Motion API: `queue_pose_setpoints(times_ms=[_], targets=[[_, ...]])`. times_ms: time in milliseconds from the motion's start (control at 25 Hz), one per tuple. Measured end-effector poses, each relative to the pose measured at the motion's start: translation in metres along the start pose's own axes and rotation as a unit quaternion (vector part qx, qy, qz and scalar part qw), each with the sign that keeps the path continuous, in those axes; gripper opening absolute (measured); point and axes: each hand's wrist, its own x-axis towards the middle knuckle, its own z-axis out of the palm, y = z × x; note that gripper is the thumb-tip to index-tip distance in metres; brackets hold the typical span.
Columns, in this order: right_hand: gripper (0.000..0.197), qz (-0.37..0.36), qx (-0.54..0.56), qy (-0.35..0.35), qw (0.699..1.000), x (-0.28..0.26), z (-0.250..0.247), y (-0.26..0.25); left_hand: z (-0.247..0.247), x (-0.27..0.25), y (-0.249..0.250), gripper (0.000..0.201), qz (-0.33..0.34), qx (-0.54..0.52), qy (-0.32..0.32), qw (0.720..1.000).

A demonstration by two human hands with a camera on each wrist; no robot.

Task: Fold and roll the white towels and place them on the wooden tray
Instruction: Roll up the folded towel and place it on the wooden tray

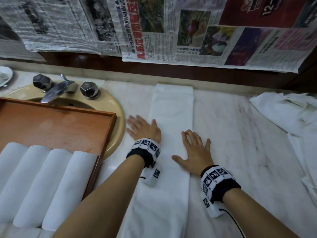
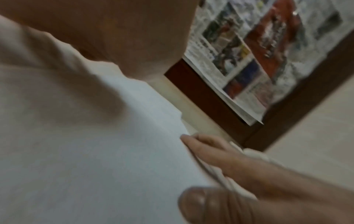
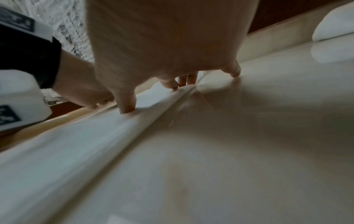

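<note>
A white towel [image 1: 171, 107], folded into a long narrow strip, lies on the marble counter from the back wall toward me. My left hand [image 1: 142, 129] lies flat across its left edge, fingers spread onto the counter. My right hand [image 1: 193, 150] presses flat on the strip's right side; the right wrist view shows its fingertips [image 3: 127, 109] on the towel's [image 3: 76, 145] edge. The wooden tray [image 1: 56, 127] sits over the sink at left and holds several rolled white towels [image 1: 44, 184] along its near end.
A beige sink [image 1: 118, 117] with a metal faucet [image 1: 54, 91] lies under the tray. A heap of loose white towels [image 1: 288, 114] sits at the right. Newspaper sheets [image 1: 171, 31] hang on the wall behind the counter.
</note>
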Motion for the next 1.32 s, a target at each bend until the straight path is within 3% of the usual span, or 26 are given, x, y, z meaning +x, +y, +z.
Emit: queue_pose_setpoints(times_ms=[40,120,160,200,280,320,360,440,520,640,800,960,1040,1120,1160,1240,1280,1320], targets=[[0.096,0.002,0.007,0.002,1.000,0.001,0.000,-0.001,0.000,-0.004,0.008,0.065,0.097,0.008,-0.005,0.995],[0.097,0.004,0.011,0.009,1.000,0.002,0.000,-0.002,0.010,-0.008,0.020,0.059,0.313,0.062,-0.076,0.945],[0.098,0.005,0.010,0.010,1.000,0.003,0.000,-0.002,0.013,-0.006,0.020,0.058,0.344,0.069,-0.115,0.929],[0.098,0.005,0.010,0.011,1.000,0.004,-0.001,-0.002,0.013,0.003,0.017,0.057,0.309,0.056,-0.119,0.942],[0.098,0.003,0.008,0.013,1.000,0.005,-0.001,-0.001,-0.001,0.019,0.006,0.060,0.103,-0.010,-0.047,0.994],[0.096,0.005,0.009,0.013,1.000,0.005,-0.001,-0.002,-0.010,0.021,-0.001,0.061,0.056,0.007,-0.028,0.998],[0.091,0.007,0.009,0.015,1.000,0.004,0.000,-0.004,-0.016,0.016,-0.009,0.060,0.102,0.040,-0.030,0.994],[0.077,0.014,0.002,0.023,1.000,0.005,0.000,-0.007,-0.016,-0.005,-0.020,0.058,0.263,0.089,-0.090,0.956],[0.068,0.028,-0.001,0.014,1.000,0.007,0.000,-0.009,-0.009,-0.019,-0.030,0.057,0.314,0.122,-0.140,0.931],[0.063,0.036,-0.001,-0.006,0.999,0.023,-0.004,-0.006,-0.002,-0.003,-0.033,0.059,0.300,0.183,-0.110,0.930],[0.063,0.052,-0.022,-0.040,0.998,0.061,-0.030,0.000,-0.010,0.033,-0.001,0.061,0.284,0.230,-0.109,0.925],[0.067,0.064,-0.030,-0.029,0.997,0.029,-0.030,-0.024,-0.008,-0.007,0.009,0.060,0.238,0.171,-0.108,0.950],[0.067,-0.014,-0.040,-0.044,0.998,-0.021,0.002,-0.039,0.010,-0.064,-0.025,0.060,0.311,0.159,-0.138,0.927],[0.066,-0.025,-0.046,-0.063,0.997,-0.063,0.028,-0.026,0.022,-0.098,-0.085,0.060,0.349,0.176,-0.130,0.911],[0.066,0.024,-0.022,-0.065,0.997,-0.073,0.033,-0.013,0.023,-0.100,-0.112,0.059,0.322,0.181,-0.104,0.923],[0.065,0.150,0.024,-0.048,0.987,-0.091,0.037,0.000,0.013,-0.100,-0.144,0.060,0.202,0.161,-0.061,0.964],[0.065,0.156,0.039,-0.037,0.986,-0.099,0.038,-0.006,0.011,-0.103,-0.146,0.060,0.188,0.157,-0.066,0.967],[0.065,0.109,0.041,-0.020,0.993,-0.111,0.042,-0.023,0.012,-0.114,-0.142,0.061,0.232,0.159,-0.077,0.956]])
